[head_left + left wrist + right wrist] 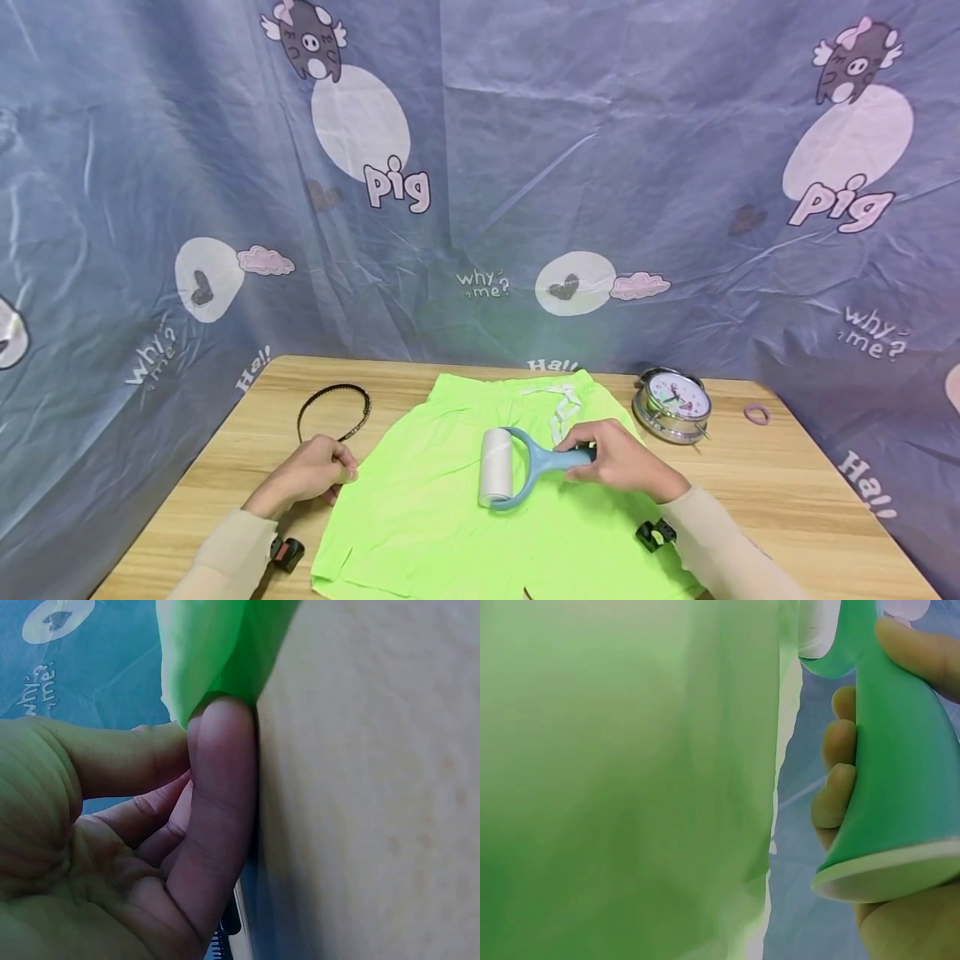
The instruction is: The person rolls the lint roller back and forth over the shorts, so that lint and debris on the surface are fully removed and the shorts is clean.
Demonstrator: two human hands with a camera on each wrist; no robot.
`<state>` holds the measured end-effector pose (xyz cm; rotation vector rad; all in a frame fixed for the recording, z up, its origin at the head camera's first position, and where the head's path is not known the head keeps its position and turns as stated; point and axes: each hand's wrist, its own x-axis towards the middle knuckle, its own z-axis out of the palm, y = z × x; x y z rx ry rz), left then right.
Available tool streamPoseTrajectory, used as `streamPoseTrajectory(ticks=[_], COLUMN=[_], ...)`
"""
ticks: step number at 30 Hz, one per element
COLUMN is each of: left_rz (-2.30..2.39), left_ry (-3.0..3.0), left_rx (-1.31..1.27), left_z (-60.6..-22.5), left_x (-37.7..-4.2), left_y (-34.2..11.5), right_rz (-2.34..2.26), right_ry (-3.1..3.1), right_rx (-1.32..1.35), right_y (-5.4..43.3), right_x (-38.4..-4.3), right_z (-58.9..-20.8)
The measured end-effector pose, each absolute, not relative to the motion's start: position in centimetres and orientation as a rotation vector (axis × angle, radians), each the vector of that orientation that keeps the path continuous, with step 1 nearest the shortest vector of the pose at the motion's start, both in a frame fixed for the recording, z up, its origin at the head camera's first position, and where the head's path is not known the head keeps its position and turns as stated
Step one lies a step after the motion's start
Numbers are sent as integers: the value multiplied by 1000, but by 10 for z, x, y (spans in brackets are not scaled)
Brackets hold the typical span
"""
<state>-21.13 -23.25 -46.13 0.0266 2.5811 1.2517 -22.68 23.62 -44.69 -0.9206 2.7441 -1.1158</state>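
Neon-green shorts (420, 483) with a white drawstring lie spread flat on the wooden table, waistband toward the back. My left hand (311, 473) pinches their left side edge between thumb and fingers; the left wrist view shows the green cloth (210, 652) in that pinch. My right hand (617, 457) grips the blue handle of a lint roller (536, 462), its fingers wrapped round the handle (900, 765) in the right wrist view. The roller's white cylinder (496, 467) is over the middle of the shorts; whether it touches the cloth I cannot tell.
A black toothed headband (367, 404) lies beyond my left hand. At the back right stands a silver twin-bell alarm clock (675, 407), with a small purple hair tie (757, 414) to its right. A blue printed curtain (480, 208) hangs behind the wooden table (810, 500).
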Motion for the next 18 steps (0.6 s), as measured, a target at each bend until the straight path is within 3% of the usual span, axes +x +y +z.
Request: streamPoseTrajectory(ticks=[18], left_rz=[1244], left_ry=[2592], left_rx=[1], left_z=[-462], left_x=[-212], left_y=[-232], right_rz=[-1068], right_ry=[2783], right_rx=[-822], right_y=[265], right_x=[-216], right_z=[-443])
